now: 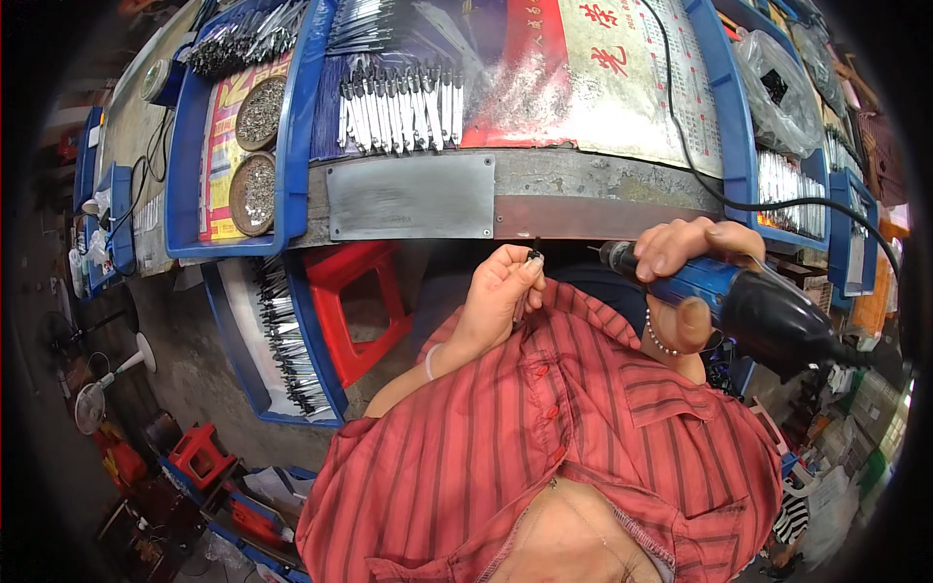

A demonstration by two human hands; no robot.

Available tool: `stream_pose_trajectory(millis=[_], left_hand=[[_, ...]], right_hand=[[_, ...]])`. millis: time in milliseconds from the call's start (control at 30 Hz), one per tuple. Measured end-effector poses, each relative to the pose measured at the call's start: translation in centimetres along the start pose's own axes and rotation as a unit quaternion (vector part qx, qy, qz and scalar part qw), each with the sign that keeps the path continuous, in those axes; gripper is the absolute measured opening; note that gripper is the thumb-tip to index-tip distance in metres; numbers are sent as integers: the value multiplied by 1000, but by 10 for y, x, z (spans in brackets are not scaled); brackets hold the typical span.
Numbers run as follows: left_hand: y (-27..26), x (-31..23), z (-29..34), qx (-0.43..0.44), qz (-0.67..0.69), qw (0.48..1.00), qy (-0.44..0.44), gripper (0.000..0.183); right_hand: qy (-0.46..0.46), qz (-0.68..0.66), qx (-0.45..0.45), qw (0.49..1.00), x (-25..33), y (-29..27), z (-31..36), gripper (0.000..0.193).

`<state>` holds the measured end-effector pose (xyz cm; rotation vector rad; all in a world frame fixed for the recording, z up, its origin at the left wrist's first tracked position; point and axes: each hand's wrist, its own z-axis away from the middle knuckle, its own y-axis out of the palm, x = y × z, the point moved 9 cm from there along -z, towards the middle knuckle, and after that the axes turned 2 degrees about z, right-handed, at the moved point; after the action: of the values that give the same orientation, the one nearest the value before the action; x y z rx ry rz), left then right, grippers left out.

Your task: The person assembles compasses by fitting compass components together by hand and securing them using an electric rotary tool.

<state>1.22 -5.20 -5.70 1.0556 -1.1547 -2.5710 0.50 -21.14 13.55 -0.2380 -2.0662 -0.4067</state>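
Observation:
My left hand (499, 293) is closed, thumb and fingers pinching a slim pen-like piece with a black end (535, 256) that points up toward the table edge. Most of that piece is hidden in my fingers. My right hand (685, 260) wraps round a blue and black electric drill (776, 309). The drill's thin bit points left toward the pen-like piece, with a gap between the two. Beyond my hands, a row of white pens with black ends (401, 107) lies on the table.
A metal plate (412, 198) is fixed along the table's front edge. At left, a blue tray (296, 165) holds two round bowls of small metal parts. A black cable (680, 138) crosses the right side. Below the table stand a red stool (328, 291) and another blue tray of pens (326, 350).

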Motion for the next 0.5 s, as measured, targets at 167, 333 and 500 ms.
stream_pose_trajectory(millis=[167, 333, 500], left_hand=[[-5, -4, -4, -39, 0, 999, -20, 12], [-9, 0, -8, -53, 26, 998, -26, 13], [-8, 1, -8, -72, 51, 996, -22, 14]], right_hand=[[120, -13, 84, 989, -31, 4, 16, 47], [150, 16, 117, 982, -53, 15, 25, 48], [222, 66, 122, 965, -78, 15, 30, 47]])
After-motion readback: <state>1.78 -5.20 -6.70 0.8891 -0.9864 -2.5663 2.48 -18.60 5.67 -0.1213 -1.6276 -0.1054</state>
